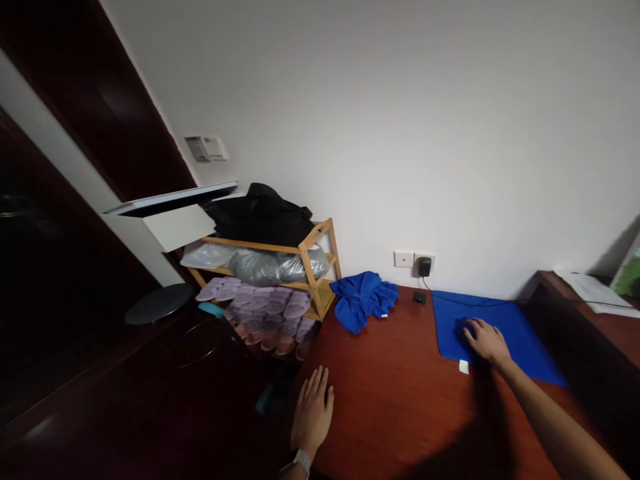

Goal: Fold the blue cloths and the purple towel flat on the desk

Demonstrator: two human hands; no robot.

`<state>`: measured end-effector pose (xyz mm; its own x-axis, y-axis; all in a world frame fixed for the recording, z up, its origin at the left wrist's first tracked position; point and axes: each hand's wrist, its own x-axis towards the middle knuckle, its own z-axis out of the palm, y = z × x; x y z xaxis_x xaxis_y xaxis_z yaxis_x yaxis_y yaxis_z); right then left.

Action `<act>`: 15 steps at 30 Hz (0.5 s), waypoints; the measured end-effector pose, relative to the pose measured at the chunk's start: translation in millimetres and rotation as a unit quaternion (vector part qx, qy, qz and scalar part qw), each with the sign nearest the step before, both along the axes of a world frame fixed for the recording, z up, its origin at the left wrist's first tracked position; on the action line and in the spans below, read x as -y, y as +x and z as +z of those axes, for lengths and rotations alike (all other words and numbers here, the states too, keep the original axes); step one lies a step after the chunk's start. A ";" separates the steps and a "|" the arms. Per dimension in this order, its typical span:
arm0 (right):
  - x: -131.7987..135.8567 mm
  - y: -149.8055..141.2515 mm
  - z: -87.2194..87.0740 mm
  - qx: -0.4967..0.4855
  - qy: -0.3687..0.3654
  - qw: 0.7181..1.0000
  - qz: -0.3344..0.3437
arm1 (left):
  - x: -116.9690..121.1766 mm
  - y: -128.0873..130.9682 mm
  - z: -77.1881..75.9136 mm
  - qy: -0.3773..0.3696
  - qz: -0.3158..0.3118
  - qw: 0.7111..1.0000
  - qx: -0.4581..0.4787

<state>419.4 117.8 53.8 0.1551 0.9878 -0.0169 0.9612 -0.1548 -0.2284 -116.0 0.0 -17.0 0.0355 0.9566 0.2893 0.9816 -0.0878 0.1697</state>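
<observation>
My left hand [313, 410] is over the left edge of the reddish-brown table [390, 393], fingers stretched out and holding nothing. A light band circles that wrist. My right hand [487, 340] is at the flat blue cloth [520, 337] on the table's right part, its fingers loosely spread; whether it presses on the fabric I cannot tell. A small white tag [464, 367] shows at the cloth's near edge. Against the wall at the table's far left corner lies a crumpled blue cloth [364, 298], apart from both hands.
A wooden rack [320, 267] beside the table holds rows of lilac and pink slippers [270, 303], plastic-wrapped bundles [265, 265] and a black bag [265, 217]. A black plug [425, 267] sits in the wall socket, its cable running right. A round stool [160, 303] stands left.
</observation>
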 end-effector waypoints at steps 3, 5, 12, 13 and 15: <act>-1.7 -61.5 9.7 -0.016 0.040 0.995 0.093 | 2.2 2.0 0.8 -0.002 0.001 1.000 0.008; -6.9 -118.7 11.9 -0.038 0.038 0.984 0.171 | 3.4 3.0 1.5 -0.003 0.004 1.000 0.012; -41.3 -304.4 11.2 -0.090 0.011 0.953 0.289 | 7.5 2.7 3.0 -0.009 0.007 1.000 0.017; -44.6 -317.8 10.1 -0.091 0.005 0.955 0.281 | 7.9 2.4 2.7 -0.010 0.008 1.000 0.017; -46.5 -332.8 6.6 -0.096 0.000 0.961 0.259 | 8.6 2.1 2.0 -0.011 0.010 1.000 0.018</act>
